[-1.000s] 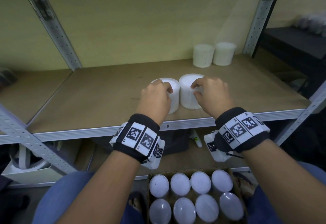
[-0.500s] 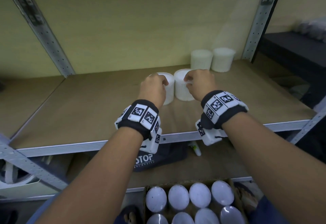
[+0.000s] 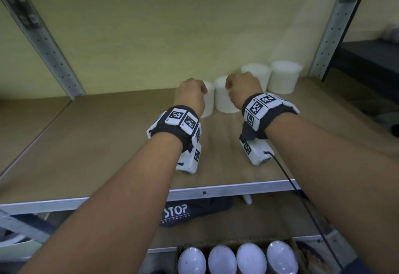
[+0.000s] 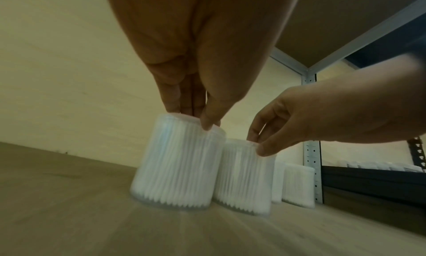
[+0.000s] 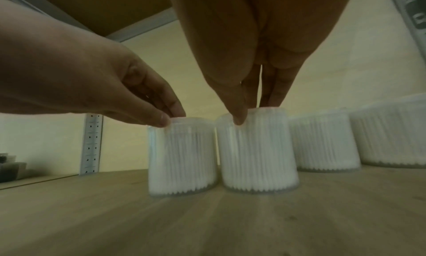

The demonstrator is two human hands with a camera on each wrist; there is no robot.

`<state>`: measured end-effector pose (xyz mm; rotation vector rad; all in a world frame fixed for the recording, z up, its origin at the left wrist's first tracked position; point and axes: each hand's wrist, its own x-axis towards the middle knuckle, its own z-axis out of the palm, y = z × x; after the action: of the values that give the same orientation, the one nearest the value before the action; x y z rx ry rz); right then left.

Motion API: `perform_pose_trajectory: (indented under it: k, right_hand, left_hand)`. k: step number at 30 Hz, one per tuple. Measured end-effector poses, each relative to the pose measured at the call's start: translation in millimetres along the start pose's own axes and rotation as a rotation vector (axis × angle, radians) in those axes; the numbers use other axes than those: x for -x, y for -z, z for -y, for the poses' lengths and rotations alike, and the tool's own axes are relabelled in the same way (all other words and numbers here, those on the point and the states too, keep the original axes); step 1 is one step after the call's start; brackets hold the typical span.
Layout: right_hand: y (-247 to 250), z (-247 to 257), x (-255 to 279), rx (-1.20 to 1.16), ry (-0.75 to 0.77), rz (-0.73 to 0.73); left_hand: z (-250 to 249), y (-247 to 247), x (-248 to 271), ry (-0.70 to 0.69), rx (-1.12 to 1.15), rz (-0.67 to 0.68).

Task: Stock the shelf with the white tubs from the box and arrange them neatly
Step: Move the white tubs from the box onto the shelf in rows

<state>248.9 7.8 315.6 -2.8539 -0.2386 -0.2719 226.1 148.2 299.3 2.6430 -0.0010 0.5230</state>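
Readable on a dark bag (image 3: 194,213) under the shelf (image 3: 205,192): "STOP" in big white capitals, perhaps cut off at the left by the forearm, with a smaller white line beneath it, of which only something like "ght Choice" can be made out. Printed on the white blocks of both wrist bands (image 3: 181,120) (image 3: 259,106): black-and-white square code patterns, with no letters or numbers legible. Nothing readable on the white tubs (image 4: 177,168) (image 5: 255,150) or on the metal uprights (image 3: 336,25).
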Motion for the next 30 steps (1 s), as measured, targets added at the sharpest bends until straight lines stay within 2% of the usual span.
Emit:
perform_pose_trajectory:
  k: [12, 23, 28, 30]
  right_hand:
    - [-13.6, -6.6, -32.4, -0.023, 0.040, 0.001]
    - [-18.9, -8.8, -42.8, -0.009, 0.065, 0.036]
    - [-15.0, -10.5, -36.9, -0.046, 0.064, 0.119]
    - [-10.6, -13.3, -27.1, -0.074, 0.063, 0.098]
  left_hand:
    - [9.4, -14.8, -46.4, -0.002, 0.000, 0.012]
    - [10.9, -19.9, -60.4, -0.026, -0.019, 0.023]
    - [11.1, -4.8, -52.6, -0.031, 0.022, 0.161]
    - [9.9, 5.2, -45.5, -0.039, 0.010, 0.200]
